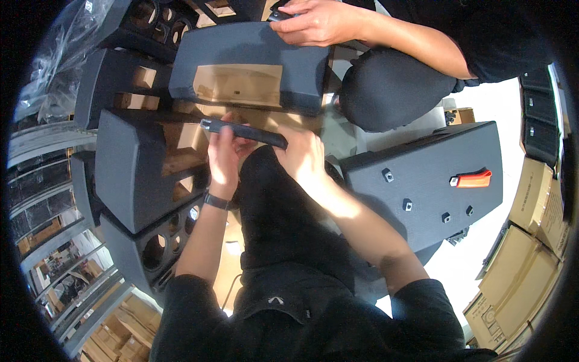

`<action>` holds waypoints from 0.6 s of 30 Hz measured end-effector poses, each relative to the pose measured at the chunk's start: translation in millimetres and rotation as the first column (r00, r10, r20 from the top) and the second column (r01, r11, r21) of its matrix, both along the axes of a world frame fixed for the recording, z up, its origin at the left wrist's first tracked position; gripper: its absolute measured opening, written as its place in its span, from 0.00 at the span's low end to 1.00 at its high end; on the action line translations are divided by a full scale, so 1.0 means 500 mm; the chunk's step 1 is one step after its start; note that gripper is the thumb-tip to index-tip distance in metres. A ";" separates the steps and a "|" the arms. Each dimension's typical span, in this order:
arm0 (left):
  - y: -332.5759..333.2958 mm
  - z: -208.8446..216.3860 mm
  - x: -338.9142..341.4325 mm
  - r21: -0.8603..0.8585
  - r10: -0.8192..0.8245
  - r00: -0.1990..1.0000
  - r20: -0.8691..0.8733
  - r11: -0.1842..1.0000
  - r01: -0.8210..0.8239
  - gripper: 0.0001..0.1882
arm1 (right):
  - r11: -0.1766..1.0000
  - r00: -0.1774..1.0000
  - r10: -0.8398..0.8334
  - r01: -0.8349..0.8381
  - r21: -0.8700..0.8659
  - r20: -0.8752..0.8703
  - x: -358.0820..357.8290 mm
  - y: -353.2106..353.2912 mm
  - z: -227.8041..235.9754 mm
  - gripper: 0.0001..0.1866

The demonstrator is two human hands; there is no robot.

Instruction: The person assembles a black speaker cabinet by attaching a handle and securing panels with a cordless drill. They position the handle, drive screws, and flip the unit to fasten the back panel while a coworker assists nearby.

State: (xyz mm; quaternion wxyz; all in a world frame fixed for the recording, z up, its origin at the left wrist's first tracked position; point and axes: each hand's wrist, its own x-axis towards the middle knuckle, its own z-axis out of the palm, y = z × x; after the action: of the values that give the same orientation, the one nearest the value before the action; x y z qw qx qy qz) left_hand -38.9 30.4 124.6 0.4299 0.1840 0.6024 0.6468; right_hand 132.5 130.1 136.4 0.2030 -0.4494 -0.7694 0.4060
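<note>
A slim black strap handle point(250, 133) with a silvery end piece is held crosswise above my lap. My left hand point(223, 163), with a dark wristband below it, has its fingers round the handle near the silvery end. At the other end, my right hand point(304, 155) grips the black part. Just beyond is a dark grey speaker cabinet point(232, 45) with a large rectangular opening. To my right another grey cabinet point(437, 160) lies flat, bearing several small square metal fittings point(409, 206) and an orange-red cutter-like tool point(473, 179).
Several more cabinets point(129, 163) with cut-outs crowd my left side. A co-worker's hand point(319, 23) holds a dark piece over the far cabinet, their black-capped head point(392, 90) leaning in. Cardboard boxes point(518, 277) stand at right, metal racking point(66, 241) and clear plastic wrap point(57, 72) at left.
</note>
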 end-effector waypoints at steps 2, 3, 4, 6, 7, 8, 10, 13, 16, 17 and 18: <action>0.026 0.033 -0.005 -0.081 -0.012 0.999 0.047 0.997 0.015 0.22 | 1.000 0.999 0.012 -0.012 0.008 -0.041 -0.002 0.000 -0.006 0.19; 0.038 0.039 -0.014 -0.081 -0.034 0.997 0.068 0.996 0.039 0.21 | 1.000 0.999 0.021 -0.021 0.004 -0.049 -0.003 0.001 -0.010 0.21; 0.051 0.038 -0.032 -0.078 -0.018 0.999 0.045 0.997 0.022 0.20 | 1.000 0.994 -0.012 0.011 -0.003 -0.108 -0.003 0.002 -0.015 0.25; 0.082 0.021 -0.094 -0.092 0.023 1.000 0.005 0.996 -0.022 0.19 | 0.996 0.979 -0.081 0.073 -0.050 -0.188 -0.004 0.005 -0.025 0.31; 0.103 0.009 -0.133 -0.047 0.029 1.000 -0.002 0.998 -0.029 0.20 | 0.986 0.995 -0.063 0.050 -0.160 -0.076 -0.001 0.007 -0.030 0.38; 0.128 -0.004 -0.177 0.018 0.029 1.000 -0.008 0.999 -0.029 0.20 | 0.980 0.993 -0.072 0.052 -0.193 -0.095 -0.002 0.008 -0.034 0.38; 0.196 -0.033 -0.258 -0.082 0.176 0.984 -0.042 0.981 -0.179 0.22 | 0.959 0.989 -0.106 0.075 -0.274 -0.100 -0.001 0.009 -0.039 0.38; 0.293 -0.068 -0.332 -0.121 0.264 0.965 -0.003 0.957 -0.262 0.24 | 0.938 0.993 -0.087 0.055 -0.342 -0.079 -0.001 0.009 -0.041 0.38; 0.354 -0.087 -0.357 -0.165 0.230 0.971 0.060 0.962 -0.217 0.23 | 0.930 0.993 -0.084 0.050 -0.365 -0.078 -0.001 0.009 -0.040 0.37; 0.366 -0.089 -0.360 -0.142 0.200 0.972 0.126 0.973 -0.182 0.22 | 0.928 0.994 -0.086 0.055 -0.369 -0.068 -0.001 0.008 -0.040 0.36; 0.377 -0.092 -0.360 -0.154 0.167 0.980 0.107 0.977 -0.150 0.22 | 0.932 0.993 -0.085 0.052 -0.359 -0.077 -0.001 0.008 -0.041 0.36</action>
State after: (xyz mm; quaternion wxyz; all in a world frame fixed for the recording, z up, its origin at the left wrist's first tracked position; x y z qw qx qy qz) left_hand -218.7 219.1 78.6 0.4243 0.0646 0.6340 0.6433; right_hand 132.0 134.2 115.9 0.1670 -0.4863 -0.6570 0.5514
